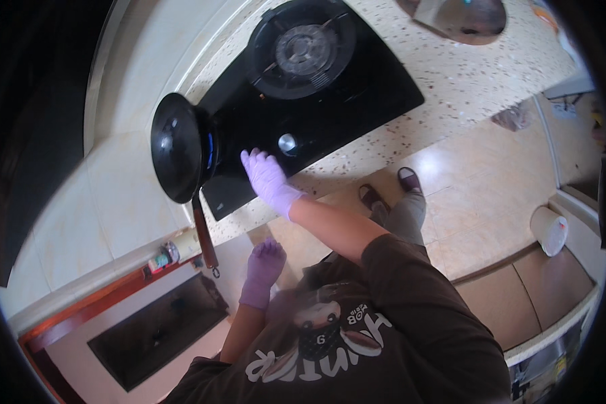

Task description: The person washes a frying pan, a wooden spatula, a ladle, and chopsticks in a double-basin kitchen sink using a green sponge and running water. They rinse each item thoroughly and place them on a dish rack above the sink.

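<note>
My right hand [268,182], in a thin purple glove, reaches over the front of a black glass gas hob [343,111]. Its fingers are partly curled, and whatever lies beneath the palm is hidden. A silver knob [286,142] shows just beside it. To the left, a black frying pan [177,146] with a brown handle [204,235] sits over a burner, where a blue flame [210,150] is visible below the rim. My left hand [266,265], gloved too, hangs near my body with fingers curled in. Nothing shows in it.
A second burner [303,48] has no pan on it. The speckled countertop [464,91] carries a round brownish object [474,20] at the far right. Small containers [164,257] stand beyond the pan handle. A white tub [549,231] sits on the right above tan cabinet doors [525,293].
</note>
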`<action>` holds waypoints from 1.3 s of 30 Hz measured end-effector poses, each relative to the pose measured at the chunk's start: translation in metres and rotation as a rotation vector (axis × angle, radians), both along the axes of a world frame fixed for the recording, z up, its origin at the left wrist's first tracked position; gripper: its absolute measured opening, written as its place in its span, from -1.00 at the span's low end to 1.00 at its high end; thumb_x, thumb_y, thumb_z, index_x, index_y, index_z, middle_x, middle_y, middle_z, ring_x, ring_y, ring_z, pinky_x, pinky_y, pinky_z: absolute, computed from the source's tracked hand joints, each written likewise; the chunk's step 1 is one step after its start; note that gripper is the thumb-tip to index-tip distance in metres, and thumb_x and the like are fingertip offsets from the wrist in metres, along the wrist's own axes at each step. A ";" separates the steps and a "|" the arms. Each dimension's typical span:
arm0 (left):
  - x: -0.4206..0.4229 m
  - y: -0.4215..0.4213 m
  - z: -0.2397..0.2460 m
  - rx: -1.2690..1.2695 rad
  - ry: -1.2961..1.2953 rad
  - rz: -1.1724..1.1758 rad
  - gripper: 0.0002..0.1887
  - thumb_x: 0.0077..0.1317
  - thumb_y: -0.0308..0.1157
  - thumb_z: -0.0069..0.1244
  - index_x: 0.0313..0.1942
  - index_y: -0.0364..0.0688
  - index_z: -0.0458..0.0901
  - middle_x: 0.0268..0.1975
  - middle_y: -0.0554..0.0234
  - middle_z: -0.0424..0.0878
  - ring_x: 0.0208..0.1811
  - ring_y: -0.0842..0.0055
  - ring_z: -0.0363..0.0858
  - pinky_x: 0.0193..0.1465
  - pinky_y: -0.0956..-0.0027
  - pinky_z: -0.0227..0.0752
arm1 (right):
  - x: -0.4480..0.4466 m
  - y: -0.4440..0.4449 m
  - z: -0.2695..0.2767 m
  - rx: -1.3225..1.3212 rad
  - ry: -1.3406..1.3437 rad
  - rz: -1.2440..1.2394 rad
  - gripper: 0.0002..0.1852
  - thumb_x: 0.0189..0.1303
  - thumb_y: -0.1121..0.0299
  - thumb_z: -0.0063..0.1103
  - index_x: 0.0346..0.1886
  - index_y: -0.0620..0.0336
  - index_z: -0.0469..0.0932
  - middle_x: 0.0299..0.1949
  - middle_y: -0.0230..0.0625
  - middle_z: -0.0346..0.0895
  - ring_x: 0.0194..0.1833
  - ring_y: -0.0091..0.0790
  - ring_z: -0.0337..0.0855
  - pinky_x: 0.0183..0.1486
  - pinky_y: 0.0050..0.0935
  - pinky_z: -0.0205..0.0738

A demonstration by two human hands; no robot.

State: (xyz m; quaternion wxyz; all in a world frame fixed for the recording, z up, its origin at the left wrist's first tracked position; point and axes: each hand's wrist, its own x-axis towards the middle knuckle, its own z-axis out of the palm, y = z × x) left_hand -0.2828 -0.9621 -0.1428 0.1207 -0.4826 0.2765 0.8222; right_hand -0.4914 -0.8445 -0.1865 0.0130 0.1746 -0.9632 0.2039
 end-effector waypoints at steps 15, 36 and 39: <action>-0.129 0.328 -0.022 0.283 0.202 -0.887 -0.90 0.37 -0.39 -0.03 -0.30 -0.17 0.60 -0.34 0.26 0.67 -0.30 0.48 0.63 -0.15 0.34 0.58 | 0.276 0.476 0.108 -1.106 0.261 -1.300 -0.71 0.43 0.29 -0.02 -0.02 0.26 0.63 -0.14 -0.17 0.67 -0.10 -0.25 0.63 0.04 -0.33 0.48; 0.301 1.030 0.032 0.633 0.067 -2.465 -0.80 0.40 -0.26 -0.12 -0.42 -0.05 0.41 -0.54 0.48 0.26 -0.46 0.55 0.31 -0.27 0.42 0.33 | 0.853 0.696 0.051 -0.569 0.914 -2.921 -0.72 0.24 0.28 0.21 -0.11 0.27 0.67 -0.25 -0.05 0.68 -0.18 -0.03 0.67 -0.03 -0.19 0.51; 0.387 1.072 0.038 0.365 0.203 -2.639 -0.83 0.40 -0.25 -0.09 -0.34 -0.11 0.47 -0.52 0.46 0.32 -0.42 0.54 0.38 -0.26 0.44 0.36 | 0.910 0.722 0.007 -0.467 0.131 -3.116 -0.58 0.12 0.21 0.32 -0.02 0.30 0.60 -0.08 0.16 0.61 0.00 0.09 0.63 0.08 -0.14 0.52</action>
